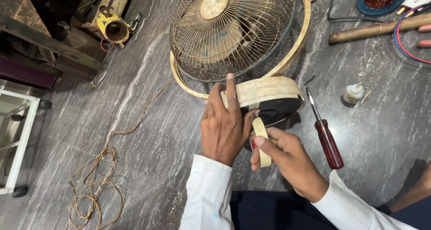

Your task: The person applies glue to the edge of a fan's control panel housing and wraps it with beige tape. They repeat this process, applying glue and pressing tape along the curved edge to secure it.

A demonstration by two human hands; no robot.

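Left hand (223,122) is clamped over the near-left end of the fan base (269,99), index finger stretched straight along its top, thumb and other fingers wrapped around the edge. The base sits just beyond both hands, its long side running left to right, cream band on top and dark underside facing the near right. Right hand (287,160) pinches a cream strip (261,140) that hangs from the base's near edge and runs down towards the person, long axis near to far. So the strip lies between the two hands, touching both, with the right hand lower and nearer. Past the base, the wire fan guard (229,30) rests on the grey stone floor (148,122). A red-handled screwdriver (325,133) lies just right of the right hand, untouched.
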